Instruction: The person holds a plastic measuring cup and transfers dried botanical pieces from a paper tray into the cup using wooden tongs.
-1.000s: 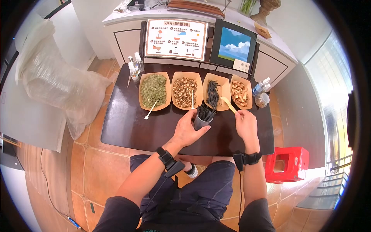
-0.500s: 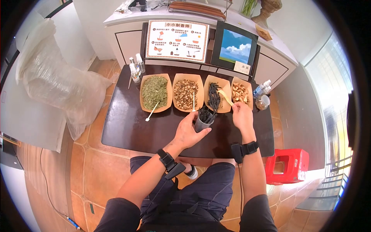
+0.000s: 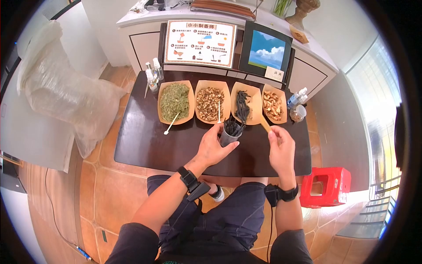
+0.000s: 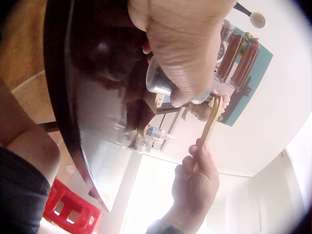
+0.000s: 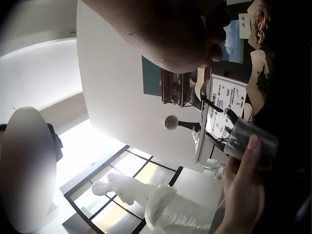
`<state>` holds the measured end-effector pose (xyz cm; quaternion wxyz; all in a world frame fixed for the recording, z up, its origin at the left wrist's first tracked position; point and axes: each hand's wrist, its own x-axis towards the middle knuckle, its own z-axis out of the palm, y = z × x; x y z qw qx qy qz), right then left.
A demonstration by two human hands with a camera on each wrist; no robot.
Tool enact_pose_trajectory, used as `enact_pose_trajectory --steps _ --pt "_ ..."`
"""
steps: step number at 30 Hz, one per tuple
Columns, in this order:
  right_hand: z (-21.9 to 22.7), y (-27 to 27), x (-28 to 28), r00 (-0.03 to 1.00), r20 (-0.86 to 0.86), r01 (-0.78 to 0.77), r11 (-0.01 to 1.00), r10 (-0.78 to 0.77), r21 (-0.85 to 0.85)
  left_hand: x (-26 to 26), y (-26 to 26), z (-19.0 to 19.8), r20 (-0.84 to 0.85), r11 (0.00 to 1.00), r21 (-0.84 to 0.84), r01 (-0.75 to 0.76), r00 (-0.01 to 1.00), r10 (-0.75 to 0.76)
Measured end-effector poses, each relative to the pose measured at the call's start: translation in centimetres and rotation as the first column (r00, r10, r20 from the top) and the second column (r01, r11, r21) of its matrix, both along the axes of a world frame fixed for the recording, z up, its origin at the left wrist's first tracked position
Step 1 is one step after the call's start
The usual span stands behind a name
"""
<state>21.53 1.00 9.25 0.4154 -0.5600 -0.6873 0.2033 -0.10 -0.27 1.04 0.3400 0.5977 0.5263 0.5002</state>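
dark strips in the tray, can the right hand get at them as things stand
Probably yes: the right hand holds a yellow tool by the tray, and nothing seems to block its way to the dark strips. The cup in the left hand only crowds the near edge.

Cup [image 3: 227, 139] partly behind left hand [image 3: 212, 148]; tool [image 3: 266, 124] partly within right hand [image 3: 281, 148].

Over the dark table [image 3: 176, 147], the left hand [image 3: 212, 148] holds a grey cup [image 3: 227, 140] of black strips [image 3: 233, 128], and the right hand [image 3: 282, 150] pinches a yellow utensil [image 3: 265, 124] near paper trays [image 3: 255, 104].
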Motion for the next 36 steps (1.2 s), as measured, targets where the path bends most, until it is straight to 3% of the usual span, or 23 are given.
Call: enact_pose_trajectory --steps 5,9,12,17,20,29,36 --pt "0.8 -2.8 -1.5 0.989 0.113 -0.101 0.994 0.095 0.047 0.1 0.1 -0.5 -0.007 1.0 -0.003 -0.006 1.0 0.006" --pt "0.8 -3.6 -1.4 0.98 0.145 -0.125 0.99 0.134 -0.067 0.0 0.0 -0.2 0.016 1.0 0.015 0.004 1.0 -0.004" --pt "0.9 -3.3 -1.1 0.992 0.103 -0.068 0.997 0.071 -0.033 0.0 -0.1 -0.1 0.006 1.0 0.01 0.001 1.0 -0.001" --pt "-0.4 -0.1 0.5 0.977 0.198 0.059 0.994 -0.076 0.089 0.1 0.0 -0.3 0.019 1.0 0.017 0.003 1.0 -0.003" --pt "-1.6 2.2 1.1 0.935 0.327 0.176 0.981 -0.141 -0.083 0.0 -0.1 0.1 -0.006 1.0 0.01 0.008 1.0 -0.008" --pt "-1.5 4.7 -0.5 0.83 0.545 0.209 0.972 -0.117 -0.109 0.0 0.0 -0.1 -0.012 1.0 0.022 -0.007 1.0 0.007" --pt "-1.2 5.0 -1.3 0.793 0.597 0.199 0.978 -0.119 -0.07 0.1 0.1 -0.2 0.0 1.0 0.018 -0.004 1.0 0.004"
